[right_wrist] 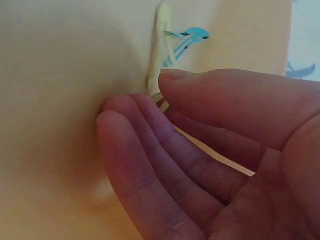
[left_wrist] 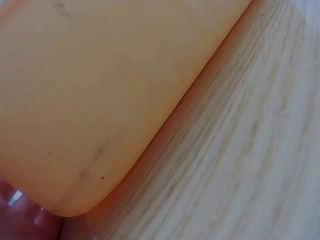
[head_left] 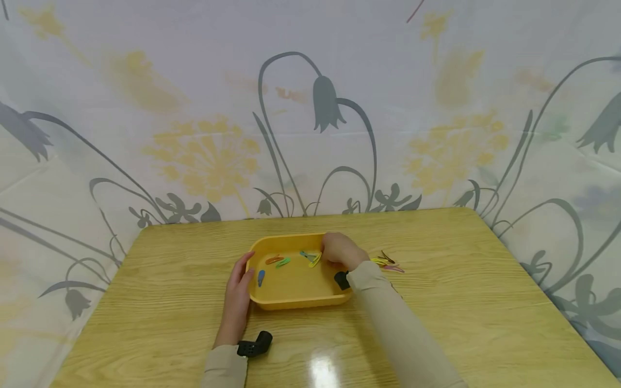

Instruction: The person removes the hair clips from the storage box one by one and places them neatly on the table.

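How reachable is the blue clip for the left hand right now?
Likely yes. The blue clip lies uncovered in the tray, close to the side the left hand holds. The hand would probably have to loosen its grip and reach over the rim.

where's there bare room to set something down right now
The table is bare left of the left hand and right of the loose clips. Inside the yellow tray, the front middle is free, right of the blue clip. It's crowded at the tray's back, with clips and the right hand.
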{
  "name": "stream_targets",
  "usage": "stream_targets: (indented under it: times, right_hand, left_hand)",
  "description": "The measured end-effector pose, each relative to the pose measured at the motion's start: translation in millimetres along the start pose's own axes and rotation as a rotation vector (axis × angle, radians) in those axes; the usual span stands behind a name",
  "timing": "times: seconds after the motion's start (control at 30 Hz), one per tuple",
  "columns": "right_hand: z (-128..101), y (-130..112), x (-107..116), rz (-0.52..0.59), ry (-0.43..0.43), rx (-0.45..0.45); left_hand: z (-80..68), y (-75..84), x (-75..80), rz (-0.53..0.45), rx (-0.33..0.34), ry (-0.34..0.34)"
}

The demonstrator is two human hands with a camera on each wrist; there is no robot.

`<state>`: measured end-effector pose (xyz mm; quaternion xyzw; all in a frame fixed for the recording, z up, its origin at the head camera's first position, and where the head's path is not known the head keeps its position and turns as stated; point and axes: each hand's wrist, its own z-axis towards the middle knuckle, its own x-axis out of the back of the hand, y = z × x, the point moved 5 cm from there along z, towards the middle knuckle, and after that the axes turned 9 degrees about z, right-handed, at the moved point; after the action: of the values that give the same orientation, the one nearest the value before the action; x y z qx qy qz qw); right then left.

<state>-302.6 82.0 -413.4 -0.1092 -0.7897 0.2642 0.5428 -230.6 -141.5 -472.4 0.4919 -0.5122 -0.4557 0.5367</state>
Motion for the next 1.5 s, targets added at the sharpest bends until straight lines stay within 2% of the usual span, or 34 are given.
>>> stream_targets:
  times: [0.33, 0.57, 0.87, 1.0, 1.2, 1.5]
  right_hand:
    - [-1.1, -0.7, -1.2, 0.007, 0.011, 0.031]
    - [-3.7, -4.3, 0.3, 0.005, 0.055, 0.097]
    - [-6.4, -7.6, 3.7, -0.053, 0.100, 0.105]
    - [-7.8, -9.8, 5.5, -0.035, 0.098, 0.111]
    - [-11.4, -12.8, 8.8, 0.051, 0.063, 0.117]
    - [-18.9, -14.0, 12.4, 0.086, 0.020, 0.112]
  left_hand:
    - [-1.8, 1.9, -1.5, -0.005, 0.006, -0.012]
    - [-11.5, 21.7, -2.2, 0.001, 0.046, -0.026]
    - [-1.7, 0.4, -0.1, 0.004, 0.030, -0.015]
    - [-0.9, -0.9, 0.3, 0.013, 0.023, -0.006]
    - [-1.4, -0.1, 0.1, 0.013, 0.029, 0.004]
    - [-1.3, -0.2, -0.5, 0.024, 0.026, 0.007]
